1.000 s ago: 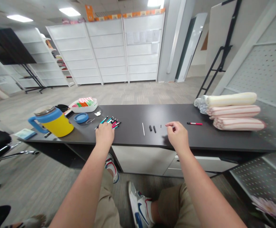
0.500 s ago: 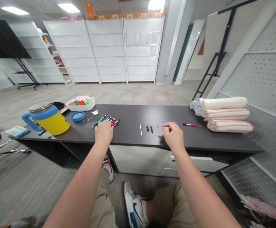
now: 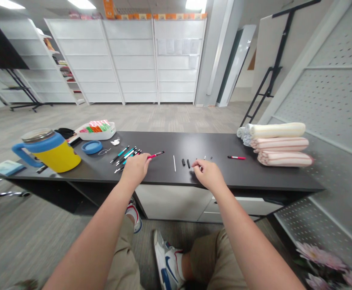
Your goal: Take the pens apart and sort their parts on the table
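Over desk point(image 3: 163, 139), left hand point(image 3: 136, 167) pinches red pen point(image 3: 156, 155) pointing rightward; right hand point(image 3: 207, 172), grip unclear.

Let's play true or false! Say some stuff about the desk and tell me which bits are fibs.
The left hand holds a red pen. True.
The big mug is all green. False: the mug is yellow and blue.
The rolled towels lie at the right end of the desk. True.
The thin white stick is inside the mug. False: the stick lies on the desk, between the hands.
A loose red pen lies between the right hand and the towels. True.
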The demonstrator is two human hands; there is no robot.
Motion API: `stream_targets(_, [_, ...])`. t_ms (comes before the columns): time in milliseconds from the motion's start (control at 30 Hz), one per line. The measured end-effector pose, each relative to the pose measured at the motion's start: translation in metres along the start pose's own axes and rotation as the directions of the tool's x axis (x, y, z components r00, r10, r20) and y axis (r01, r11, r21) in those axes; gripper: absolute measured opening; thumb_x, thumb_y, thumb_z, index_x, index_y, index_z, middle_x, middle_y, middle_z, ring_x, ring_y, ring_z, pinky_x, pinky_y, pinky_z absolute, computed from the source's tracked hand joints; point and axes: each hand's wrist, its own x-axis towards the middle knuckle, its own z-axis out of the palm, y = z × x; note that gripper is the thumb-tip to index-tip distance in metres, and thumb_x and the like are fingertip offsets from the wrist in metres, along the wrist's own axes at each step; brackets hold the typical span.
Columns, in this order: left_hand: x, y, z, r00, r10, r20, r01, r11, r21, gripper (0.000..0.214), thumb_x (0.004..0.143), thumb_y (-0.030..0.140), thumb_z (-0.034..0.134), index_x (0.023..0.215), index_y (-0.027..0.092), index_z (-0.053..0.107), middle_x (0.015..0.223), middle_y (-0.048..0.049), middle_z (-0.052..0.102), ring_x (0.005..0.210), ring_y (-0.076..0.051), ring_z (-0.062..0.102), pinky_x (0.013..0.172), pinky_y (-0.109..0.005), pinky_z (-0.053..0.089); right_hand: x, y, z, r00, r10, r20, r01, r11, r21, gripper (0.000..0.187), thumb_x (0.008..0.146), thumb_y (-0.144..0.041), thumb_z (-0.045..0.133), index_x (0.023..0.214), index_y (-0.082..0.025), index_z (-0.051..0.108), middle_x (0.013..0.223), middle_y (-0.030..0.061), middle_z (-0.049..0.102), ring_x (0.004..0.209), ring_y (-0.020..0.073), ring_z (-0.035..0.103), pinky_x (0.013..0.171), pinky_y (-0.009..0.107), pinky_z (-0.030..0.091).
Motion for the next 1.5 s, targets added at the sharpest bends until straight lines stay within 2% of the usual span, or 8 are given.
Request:
stream_targets(133, [-0.001, 0.027, 0.001, 0.957, 0.28, 0.076, -0.277, 0.959, -0.052, 0.028, 0.11, 0.034, 0.043, 0.12, 0.019, 0.065, 0.106, -0.0094, 0.075, 0.094, -0.025, 0.068, 0.081, -0.037, 0.04, -0.003, -0.006, -0.005, 0.987, -0.087, 0.137, 0.08, 0.995, 0.052, 0.021, 0.096, -0.033, 0.059, 0.108, -0.026, 0.074, 0.085, 0.0002, 0.076, 0.068, 0.0165, 0.062, 0.067, 0.029, 0.041])
stream_targets(233, [-0.003, 0.051, -0.001, 0.931, 0.361, 0.062, -0.358, 0.932, -0.05, 0.026, 0.11, 0.033, 0.044, 0.117, 0.02, 0.065, 0.101, -0.0075, 0.074, 0.094, -0.024, 0.067, 0.082, -0.038, 0.038, -0.004, -0.007, -0.009, 0.966, -0.143, 0.217, 0.112, 0.983, 0.148, 0.027, 0.1, -0.044, 0.059, 0.113, -0.025, 0.074, 0.086, 0.0005, 0.076, 0.066, 0.0148, 0.062, 0.065, 0.027, 0.041])
stream_targets(367, [-0.005, 0.072, 0.002, 0.911, 0.411, 0.015, -0.411, 0.911, -0.038, 0.026, 0.11, 0.034, 0.043, 0.113, 0.021, 0.065, 0.096, -0.0057, 0.072, 0.089, -0.024, 0.064, 0.08, -0.039, 0.036, -0.003, -0.005, -0.01, 0.939, -0.228, 0.256, 0.188, 0.967, 0.171, 0.029, 0.103, -0.044, 0.056, 0.1, -0.024, 0.077, 0.086, 0.0013, 0.076, 0.07, 0.0147, 0.062, 0.065, 0.027, 0.039])
stream_targets(567, [-0.003, 0.069, 0.017, 0.934, 0.358, -0.002, -0.354, 0.922, -0.159, 0.024, 0.108, 0.037, 0.051, 0.114, 0.02, 0.066, 0.098, -0.006, 0.074, 0.089, -0.023, 0.065, 0.079, -0.038, 0.038, -0.001, 0.0, -0.006, 0.943, -0.215, 0.255, 0.18, 0.971, 0.155, 0.028, 0.103, -0.043, 0.057, 0.097, -0.023, 0.077, 0.083, 0.0016, 0.076, 0.071, 0.0153, 0.062, 0.065, 0.027, 0.037])
stream_targets(767, [-0.001, 0.061, 0.025, 0.944, 0.326, 0.055, -0.299, 0.911, -0.284, 0.034, 0.11, 0.043, 0.044, 0.116, 0.021, 0.069, 0.108, -0.0055, 0.077, 0.095, -0.021, 0.07, 0.081, -0.036, 0.042, 0.0, 0.002, -0.006, 0.941, -0.188, 0.28, 0.145, 0.976, 0.165, 0.028, 0.103, -0.043, 0.058, 0.1, -0.024, 0.078, 0.084, 0.0021, 0.077, 0.071, 0.0153, 0.064, 0.066, 0.026, 0.038])
stream_targets(1000, [0.0, 0.062, 0.023, 0.955, 0.268, 0.13, -0.204, 0.906, -0.371, 0.041, 0.11, 0.046, 0.039, 0.112, 0.023, 0.072, 0.106, -0.0051, 0.078, 0.096, -0.021, 0.071, 0.083, -0.033, 0.047, 0.0, 0.001, -0.006, 0.948, -0.148, 0.281, 0.1, 0.979, 0.178, 0.027, 0.102, -0.044, 0.059, 0.098, -0.023, 0.077, 0.085, 0.0021, 0.077, 0.071, 0.0152, 0.063, 0.065, 0.026, 0.039])
stream_targets(1200, [0.002, 0.059, 0.017, 0.968, 0.206, 0.146, -0.092, 0.825, -0.558, 0.03, 0.105, 0.046, 0.051, 0.113, 0.026, 0.072, 0.107, -0.0027, 0.078, 0.096, -0.021, 0.071, 0.081, -0.031, 0.049, 0.0, 0.001, -0.003, 0.97, -0.13, 0.207, 0.089, 0.976, 0.198, 0.026, 0.099, -0.045, 0.064, 0.106, -0.025, 0.078, 0.085, 0.0015, 0.075, 0.068, 0.0155, 0.06, 0.065, 0.027, 0.041])
stream_targets(1500, [0.003, 0.059, 0.017, 0.973, 0.189, 0.134, -0.069, 0.787, -0.613, 0.022, 0.1, 0.04, 0.06, 0.111, 0.026, 0.074, 0.107, -0.0024, 0.078, 0.092, -0.02, 0.07, 0.079, -0.029, 0.049, 0.003, -0.001, -0.005, 0.964, -0.127, 0.234, 0.08, 0.976, 0.202, 0.026, 0.098, -0.045, 0.065, 0.106, -0.025, 0.079, 0.082, 0.0011, 0.074, 0.066, 0.015, 0.059, 0.064, 0.027, 0.041])
